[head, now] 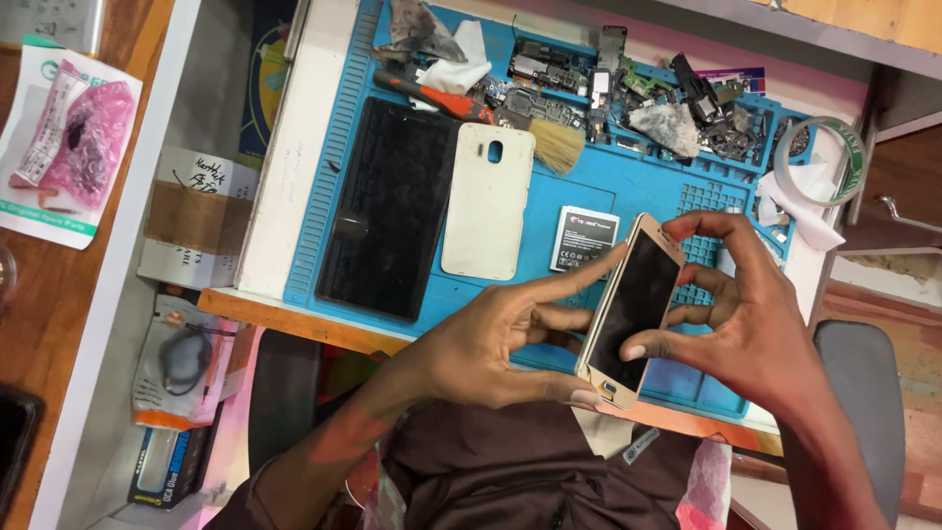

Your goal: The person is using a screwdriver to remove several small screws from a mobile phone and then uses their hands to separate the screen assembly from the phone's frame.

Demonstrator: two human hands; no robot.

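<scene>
A gold-framed smartphone (636, 309) with a dark screen is held between both hands above the blue work mat (608, 191). My left hand (491, 339) grips its left edge and bottom corner, forefinger stretched along the side. My right hand (741, 314) pinches the top and right edge with thumb and fingers. On the mat lie a cream-coloured back cover (488, 201), a grey phone battery (583, 238) and a large black screen panel (388, 206).
A brush with an orange handle (510, 123), white tissue (453, 69) and several loose phone parts (638, 88) crowd the mat's far edge. A tape roll (819, 162) sits at right. Pink bubble-wrap packet (74, 137) lies on the wooden surface at left.
</scene>
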